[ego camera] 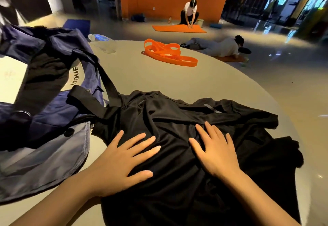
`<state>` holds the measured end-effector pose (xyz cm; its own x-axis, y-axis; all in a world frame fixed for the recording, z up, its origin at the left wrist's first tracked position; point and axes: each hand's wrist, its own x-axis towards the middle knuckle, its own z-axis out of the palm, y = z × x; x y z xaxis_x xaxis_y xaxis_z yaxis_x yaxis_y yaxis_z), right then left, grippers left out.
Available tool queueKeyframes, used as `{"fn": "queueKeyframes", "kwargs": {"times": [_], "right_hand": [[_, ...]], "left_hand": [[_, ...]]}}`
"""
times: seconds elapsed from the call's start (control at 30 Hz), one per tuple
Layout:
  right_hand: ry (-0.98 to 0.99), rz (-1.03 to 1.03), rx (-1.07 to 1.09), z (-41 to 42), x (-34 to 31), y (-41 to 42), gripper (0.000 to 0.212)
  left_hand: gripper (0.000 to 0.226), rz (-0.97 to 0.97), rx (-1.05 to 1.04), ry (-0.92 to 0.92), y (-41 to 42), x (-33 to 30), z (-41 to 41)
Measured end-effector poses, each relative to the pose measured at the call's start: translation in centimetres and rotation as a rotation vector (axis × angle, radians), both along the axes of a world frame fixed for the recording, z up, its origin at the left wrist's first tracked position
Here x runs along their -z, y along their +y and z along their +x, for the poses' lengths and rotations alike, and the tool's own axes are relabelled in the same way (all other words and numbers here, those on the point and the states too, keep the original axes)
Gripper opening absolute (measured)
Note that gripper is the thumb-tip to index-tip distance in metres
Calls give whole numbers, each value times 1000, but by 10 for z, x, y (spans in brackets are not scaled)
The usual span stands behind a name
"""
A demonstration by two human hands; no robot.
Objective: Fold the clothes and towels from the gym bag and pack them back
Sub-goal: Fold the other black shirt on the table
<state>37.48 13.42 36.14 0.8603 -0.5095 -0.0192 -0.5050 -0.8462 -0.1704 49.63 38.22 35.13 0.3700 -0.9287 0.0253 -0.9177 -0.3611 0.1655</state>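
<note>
We press both hands flat, fingers spread and straight, on a rumpled black synthetic shirt (177, 119) lying on the round grey counter (177, 81): our left hand (122, 160) on its near-left part, our right hand (214, 153) just beside it toward the middle. The open navy fabric gym bag (53, 115) slumps left, touching the shirt; orange rubber resistance bands (168, 53) lie farther off.

We see the navy gym bag (44, 112) cut off at the left edge; its label shows only "IQUE". Our palms hide part of the black shirt (177, 124).
</note>
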Motion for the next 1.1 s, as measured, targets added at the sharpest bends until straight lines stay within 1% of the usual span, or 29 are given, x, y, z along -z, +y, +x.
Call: {"fn": "queueKeyframes", "kwargs": {"times": [0.03, 0.13, 0.17, 0.23, 0.3, 0.33, 0.37, 0.4, 0.43, 0.47, 0.5, 0.57, 0.63, 0.67, 0.7, 0.73, 0.77, 0.8, 0.87, 0.9, 0.97, 1.0, 1.03, 1.07, 1.1], "right_hand": [[0, -4, -2, -9, -1, 8, 74], [30, -31, -11, -31, 1, 27, 109], [31, -42, -13, -37, 1, 31, 114], [14, -18, 9, -45, 6, 40, 109], [14, -1, 8, -50, 9, 50, 91], [45, 29, 21, -53, 3, 58, 81], [30, 5, 17, -53, -1, 63, 78], [69, 2, 7, -54, -8, 65, 85], [70, 14, -27, -54, -11, 65, 95], [77, 88, -30, -55, -20, 65, 100], [43, 125, -25, -53, -27, 60, 97], [-100, 95, -46, -43, -36, 43, 83], [-154, -3, -96, -28, -34, 22, 79], [-176, -39, -108, -20, -28, 9, 76], [-216, -74, -118, -14, -21, -3, 71], [-215, -85, -113, -9, -15, -12, 67], [-197, -78, -96, -6, -10, -17, 62], [-155, -47, -72, -4, -5, -20, 59], [-86, -13, -59, -5, 3, -21, 59], [-71, -8, -53, -8, 4, -19, 61], [-52, -10, -33, -18, 3, -12, 73], [-45, -20, -36, -27, 3, -4, 84], [-33, -30, -49, -37, 3, 6, 94], [-24, -40, -60, -48, 3, 15, 101], [-22, -37, -69, -59, 3, 25, 103]], "left_hand": [[57, -15, 11, -27, 4, 0, -2], [54, 27, 31, -152, 11, -2, -12], [54, 30, 47, -166, 13, -2, -15], [54, 16, 99, -191, 18, 0, -18], [56, 36, 127, -192, 23, -2, -19], [56, 49, 129, -185, 24, -4, -18], [56, 76, 123, -158, 25, -7, -18], [56, 74, 125, -124, 25, -8, -17], [55, 44, 133, -64, 24, -9, -16], [55, -14, 133, 8, 24, -8, -14], [54, -44, 111, 100, 24, -9, -11], [47, -127, 30, 233, 21, -14, -8], [33, -290, -75, 286, 8, -20, -6], [30, -364, -123, 296, -1, -23, -6], [29, -415, -165, 285, -10, -25, -6], [32, -436, -198, 252, -20, -26, -5], [40, -414, -227, 211, -29, -25, -4], [53, -352, -258, 175, -36, -24, -3], [75, -129, -311, 89, -44, -15, -2], [83, -30, -306, 35, -47, -11, -3], [94, 66, -252, -7, -45, -6, -7], [91, 73, -209, -31, -40, -5, -9], [81, 72, -160, -76, -33, -6, -12], [68, 62, -135, -115, -24, -6, -16], [58, 58, -116, -125, -15, -6, -20]]}}
